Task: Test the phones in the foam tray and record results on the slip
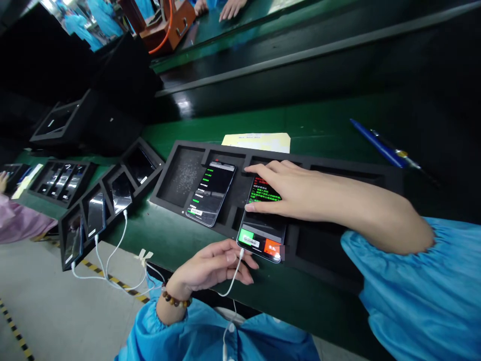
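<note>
My right hand [296,193] lies flat, fingers stretched out, on a lit phone [263,228] in a black foam tray [338,250]; the screen shows red and green text plus a green and an orange button. My left hand [212,265] pinches the plug of a white cable [233,281] at that phone's bottom edge. A second lit phone [211,193] rests in the slot to the left, untouched.
A smaller black tray [108,200] at left holds several phones with white cables attached. More trays lie further left. A blue pen [379,144] and a yellowish paper [259,142] rest on the green bench. Another person's hands [221,7] are at the far side.
</note>
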`<state>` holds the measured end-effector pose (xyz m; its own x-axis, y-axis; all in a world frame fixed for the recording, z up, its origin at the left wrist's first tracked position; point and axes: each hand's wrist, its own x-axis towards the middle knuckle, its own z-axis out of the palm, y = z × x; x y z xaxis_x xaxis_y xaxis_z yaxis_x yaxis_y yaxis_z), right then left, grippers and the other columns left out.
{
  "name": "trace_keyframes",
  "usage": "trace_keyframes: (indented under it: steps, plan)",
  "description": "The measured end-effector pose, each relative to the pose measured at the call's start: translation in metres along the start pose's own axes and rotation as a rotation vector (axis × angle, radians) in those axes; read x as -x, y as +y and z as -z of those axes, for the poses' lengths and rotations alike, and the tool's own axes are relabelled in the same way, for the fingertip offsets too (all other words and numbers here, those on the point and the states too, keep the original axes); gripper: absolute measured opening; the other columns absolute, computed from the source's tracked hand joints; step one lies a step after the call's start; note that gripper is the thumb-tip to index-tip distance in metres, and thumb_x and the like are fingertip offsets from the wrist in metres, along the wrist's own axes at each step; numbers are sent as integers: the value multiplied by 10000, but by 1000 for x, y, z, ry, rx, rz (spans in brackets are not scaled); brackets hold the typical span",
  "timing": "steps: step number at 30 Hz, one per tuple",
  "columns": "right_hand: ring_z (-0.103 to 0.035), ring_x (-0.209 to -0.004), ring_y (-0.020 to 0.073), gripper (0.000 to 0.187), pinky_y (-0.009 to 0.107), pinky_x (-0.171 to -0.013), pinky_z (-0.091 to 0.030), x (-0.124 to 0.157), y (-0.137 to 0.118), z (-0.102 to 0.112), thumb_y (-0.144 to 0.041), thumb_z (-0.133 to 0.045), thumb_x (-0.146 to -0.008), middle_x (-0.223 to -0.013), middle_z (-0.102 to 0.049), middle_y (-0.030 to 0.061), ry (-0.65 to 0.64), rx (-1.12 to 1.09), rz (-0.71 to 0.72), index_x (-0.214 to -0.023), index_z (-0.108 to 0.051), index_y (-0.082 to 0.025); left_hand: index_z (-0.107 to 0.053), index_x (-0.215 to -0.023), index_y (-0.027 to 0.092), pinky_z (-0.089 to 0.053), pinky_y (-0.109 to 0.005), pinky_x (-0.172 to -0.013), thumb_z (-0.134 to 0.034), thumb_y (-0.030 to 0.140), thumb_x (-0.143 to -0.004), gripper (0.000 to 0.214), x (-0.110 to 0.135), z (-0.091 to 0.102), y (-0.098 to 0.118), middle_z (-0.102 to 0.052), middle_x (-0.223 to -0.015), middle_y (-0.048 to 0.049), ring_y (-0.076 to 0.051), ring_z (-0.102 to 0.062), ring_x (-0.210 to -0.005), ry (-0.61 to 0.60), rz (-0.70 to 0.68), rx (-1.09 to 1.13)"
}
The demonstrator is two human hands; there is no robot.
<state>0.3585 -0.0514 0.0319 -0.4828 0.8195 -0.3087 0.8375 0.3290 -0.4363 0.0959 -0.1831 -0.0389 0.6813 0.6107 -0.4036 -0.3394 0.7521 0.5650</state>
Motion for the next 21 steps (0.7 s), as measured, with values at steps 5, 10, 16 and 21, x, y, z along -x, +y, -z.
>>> trace_keyframes:
  steps: [5, 10, 16, 21]
  plan:
    - [-522, -1447, 425, 998, 587, -1109, -525, 1, -6, 3, -753, -603, -913, -1519, -573, 211, -22, -17, -37, -1726, -368, -224, -742, -1209, 102, -602, -312, -938, -774, 324, -1036, 283, 1, -2, 2, -750, -1223, -171, -203, -785, -991, -5, -3, 2]
    - [-459, -1511, 437, 1017, 600, -1151, -502, 2, -7, 2, -757, -609, -903, -1620, -504, 195, -22, -53, -12, -1732, -359, -225, -748, -1206, 103, -602, -323, -936, -775, 291, -1032, 258, 0, -3, 2, -754, -1209, -170, -203, -781, -982, 8, -4, 11]
    - [-447, -1510, 465, 1018, 599, -1179, -472, 3, -7, 0, -740, -653, -890, -1634, -480, 213, -20, -68, 4, -1712, -399, -196, -766, -1258, 126, -601, -318, -949, -747, 293, -1052, 265, 0, -2, 3, -751, -1221, -157, -189, -776, -990, -19, -15, -14]
    - [-452, -1496, 462, 970, 580, -1225, -409, 6, -14, -1, -676, -686, -934, -1654, -447, 201, -35, -11, 14, -1733, -368, -228, -794, -1212, 135, -599, -288, -929, -747, 283, -1051, 224, 0, -6, 3, -759, -1201, -143, -174, -774, -975, 6, -21, -31]
